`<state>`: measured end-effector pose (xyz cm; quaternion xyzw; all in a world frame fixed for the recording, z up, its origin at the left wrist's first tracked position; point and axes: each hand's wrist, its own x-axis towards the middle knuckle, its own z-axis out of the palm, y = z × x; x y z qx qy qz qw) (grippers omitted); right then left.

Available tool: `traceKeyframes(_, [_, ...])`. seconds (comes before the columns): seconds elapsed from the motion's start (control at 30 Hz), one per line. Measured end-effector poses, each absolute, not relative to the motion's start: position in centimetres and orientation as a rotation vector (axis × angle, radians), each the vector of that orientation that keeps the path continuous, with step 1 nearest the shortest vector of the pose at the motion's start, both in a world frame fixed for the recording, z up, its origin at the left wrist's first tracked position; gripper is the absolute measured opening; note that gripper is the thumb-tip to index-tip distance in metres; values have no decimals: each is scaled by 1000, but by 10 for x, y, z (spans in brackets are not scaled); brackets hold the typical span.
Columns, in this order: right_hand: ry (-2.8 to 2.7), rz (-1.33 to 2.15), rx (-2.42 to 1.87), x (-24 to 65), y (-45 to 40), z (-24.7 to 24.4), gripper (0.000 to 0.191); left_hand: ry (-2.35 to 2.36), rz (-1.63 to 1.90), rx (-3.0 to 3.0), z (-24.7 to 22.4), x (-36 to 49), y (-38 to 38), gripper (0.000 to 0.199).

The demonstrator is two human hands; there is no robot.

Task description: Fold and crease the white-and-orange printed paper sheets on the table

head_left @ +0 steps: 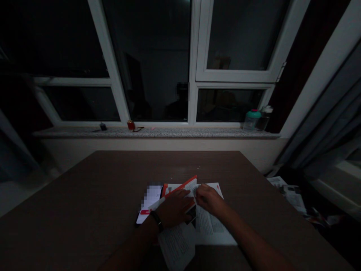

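Observation:
A printed booklet (210,229) with orange-red edges lies spread on the brown table. One printed page (180,242) of it is folded over at a slant, its orange edge pointing up and away. My left hand (176,207), with a dark band at the wrist, lies flat across the folded page, fingers stretched out. Close beside it, my right hand (208,197) has its fingers curled together at the fold and appears to pinch the page. The fingertips of the right hand are partly hidden. Left of the booklet, partly behind my left forearm, a lit phone (153,194) rests on the table.
The brown table (93,195) reaches toward a granite windowsill (169,132). On the sill stand a teal-lidded bottle (252,119), a clear bottle (264,118), a small red jar (131,125) and a small dark bottle (103,127). Loose papers (290,194) lie beyond the table's right edge.

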<state>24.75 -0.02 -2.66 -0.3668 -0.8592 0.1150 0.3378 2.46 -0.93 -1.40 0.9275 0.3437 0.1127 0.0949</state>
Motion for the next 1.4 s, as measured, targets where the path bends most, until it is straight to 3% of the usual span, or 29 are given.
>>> traceKeyframes(0.27, [-2253, 292, -953, 249, 4, -28, 21, 948, 301, 2779, -11, 21, -11, 67])
traceKeyframes(0.7, [-2262, 599, -798, 249, -17, -30, 23, 942, 256, 2727, -9, 22, -11, 70])
traceKeyframes(0.83, [-2219, 559, -839, 249, -16, -28, 23, 946, 244, 2720, -7, 22, -10, 86])
traceKeyframes(1.03, [-2265, 539, -798, 249, -16, -31, 23, 981, 338, 2705, -11, 24, -8, 70])
traceKeyframes(1.4, [-2210, 352, -956, 243, -2, -28, 22, 972, 334, 2719, -12, 23, -10, 83])
